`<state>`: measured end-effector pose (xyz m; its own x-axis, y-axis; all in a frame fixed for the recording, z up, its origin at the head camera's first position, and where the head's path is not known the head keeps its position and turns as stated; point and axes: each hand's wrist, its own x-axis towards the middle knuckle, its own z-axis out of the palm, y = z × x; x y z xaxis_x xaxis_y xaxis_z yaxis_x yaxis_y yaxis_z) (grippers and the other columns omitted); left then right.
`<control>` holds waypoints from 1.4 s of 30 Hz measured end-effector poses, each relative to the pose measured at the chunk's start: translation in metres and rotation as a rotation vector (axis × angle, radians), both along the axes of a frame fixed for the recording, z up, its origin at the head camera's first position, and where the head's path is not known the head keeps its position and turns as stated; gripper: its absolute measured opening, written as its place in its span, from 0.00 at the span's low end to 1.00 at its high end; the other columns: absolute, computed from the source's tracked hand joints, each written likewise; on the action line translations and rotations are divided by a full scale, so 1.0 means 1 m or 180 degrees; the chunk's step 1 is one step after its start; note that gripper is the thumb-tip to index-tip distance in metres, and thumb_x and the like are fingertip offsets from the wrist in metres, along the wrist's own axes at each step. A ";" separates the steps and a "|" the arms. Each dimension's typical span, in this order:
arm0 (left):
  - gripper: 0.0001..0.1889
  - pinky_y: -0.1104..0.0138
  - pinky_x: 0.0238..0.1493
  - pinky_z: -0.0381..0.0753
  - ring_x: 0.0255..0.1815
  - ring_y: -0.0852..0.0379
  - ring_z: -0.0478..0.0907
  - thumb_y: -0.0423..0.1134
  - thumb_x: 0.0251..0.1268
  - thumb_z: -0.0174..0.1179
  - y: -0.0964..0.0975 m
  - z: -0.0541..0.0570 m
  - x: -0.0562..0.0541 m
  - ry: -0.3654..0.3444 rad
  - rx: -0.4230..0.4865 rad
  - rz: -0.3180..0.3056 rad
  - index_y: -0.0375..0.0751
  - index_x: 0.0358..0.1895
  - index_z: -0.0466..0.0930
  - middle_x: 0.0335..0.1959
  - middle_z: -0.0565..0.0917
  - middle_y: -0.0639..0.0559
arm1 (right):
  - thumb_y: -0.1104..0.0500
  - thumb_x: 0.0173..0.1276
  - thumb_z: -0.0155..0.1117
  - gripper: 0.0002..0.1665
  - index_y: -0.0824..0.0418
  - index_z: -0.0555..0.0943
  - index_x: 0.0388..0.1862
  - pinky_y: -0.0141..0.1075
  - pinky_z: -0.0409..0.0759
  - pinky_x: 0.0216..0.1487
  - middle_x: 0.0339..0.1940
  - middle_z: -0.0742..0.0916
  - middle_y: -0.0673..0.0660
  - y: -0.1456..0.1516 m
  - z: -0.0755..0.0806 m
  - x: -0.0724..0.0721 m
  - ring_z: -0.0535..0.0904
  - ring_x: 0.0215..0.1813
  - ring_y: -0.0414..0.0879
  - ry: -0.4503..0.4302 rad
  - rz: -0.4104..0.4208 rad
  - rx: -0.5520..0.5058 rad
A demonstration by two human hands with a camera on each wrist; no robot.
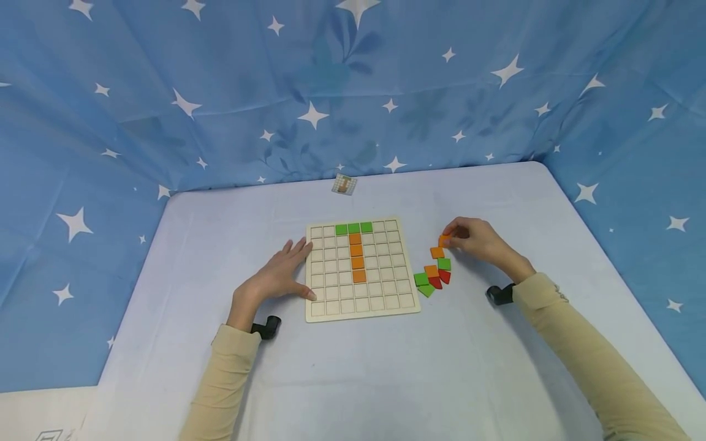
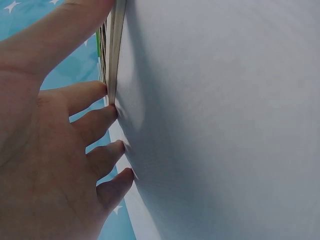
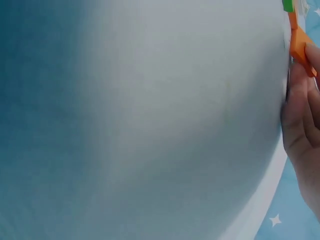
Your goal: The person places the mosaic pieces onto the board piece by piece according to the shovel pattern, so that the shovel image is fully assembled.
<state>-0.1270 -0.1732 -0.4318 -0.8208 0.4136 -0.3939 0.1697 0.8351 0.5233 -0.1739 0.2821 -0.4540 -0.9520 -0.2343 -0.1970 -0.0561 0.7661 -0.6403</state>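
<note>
The right hand (image 1: 477, 239) pinches a flat, bright orange tile (image 1: 443, 239) right of the pale gridded board (image 1: 333, 308); fingers partly hide its outline, perhaps square. The left hand (image 1: 279, 274), fingers spread, touches the board's left edge. Three green tiles (image 1: 353, 228) top an orange column (image 1: 356, 250).

Grid board (image 1: 336, 308) looks like pale matt wood; orange tiles (image 1: 357, 262) and green tiles (image 1: 354, 228) seem smooth, can't tell if painted wood or plastic. White tablecloth (image 1: 375, 373) is matt fabric, star-print curtain (image 1: 220, 138) creased cloth, black wrist cameras (image 1: 270, 328) look plasticky.
</note>
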 end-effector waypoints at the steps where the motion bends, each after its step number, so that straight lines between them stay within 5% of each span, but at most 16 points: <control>1: 0.63 0.41 0.84 0.38 0.86 0.40 0.30 0.53 0.52 0.79 0.000 0.000 0.000 -0.0004 -0.0003 0.0003 0.44 0.85 0.44 0.87 0.40 0.45 | 0.62 0.73 0.66 0.13 0.63 0.83 0.55 0.37 0.83 0.46 0.45 0.86 0.61 0.001 0.000 0.001 0.78 0.47 0.54 0.0005 0.0010 -0.0012; 7: 0.63 0.40 0.84 0.38 0.86 0.39 0.31 0.53 0.52 0.79 0.000 -0.001 0.001 0.0022 0.0003 -0.0009 0.44 0.85 0.44 0.87 0.40 0.45 | 0.65 0.76 0.61 0.20 0.58 0.82 0.65 0.31 0.83 0.43 0.52 0.85 0.63 0.007 0.005 0.005 0.78 0.48 0.55 0.0013 0.0150 -0.0147; 14: 0.64 0.42 0.84 0.37 0.86 0.39 0.30 0.53 0.52 0.79 0.000 0.000 0.002 0.0005 -0.0006 -0.0008 0.43 0.85 0.43 0.87 0.39 0.45 | 0.64 0.77 0.60 0.17 0.58 0.84 0.62 0.30 0.82 0.49 0.58 0.86 0.62 0.008 0.004 0.008 0.79 0.53 0.54 -0.0037 0.0150 -0.0265; 32: 0.63 0.39 0.83 0.38 0.86 0.37 0.31 0.54 0.52 0.79 -0.001 -0.001 0.001 0.0050 0.0024 -0.0015 0.41 0.85 0.45 0.86 0.41 0.42 | 0.57 0.72 0.69 0.25 0.62 0.81 0.65 0.40 0.84 0.57 0.54 0.90 0.61 -0.003 0.007 0.028 0.86 0.51 0.51 -0.0474 -0.0047 -0.0609; 42: 0.63 0.39 0.83 0.39 0.86 0.37 0.31 0.54 0.51 0.79 -0.001 -0.002 0.001 0.0050 0.0004 -0.0023 0.42 0.85 0.45 0.87 0.41 0.42 | 0.60 0.73 0.68 0.22 0.65 0.81 0.63 0.29 0.85 0.54 0.48 0.91 0.60 -0.016 0.013 0.034 0.90 0.48 0.50 -0.0538 0.0066 -0.0900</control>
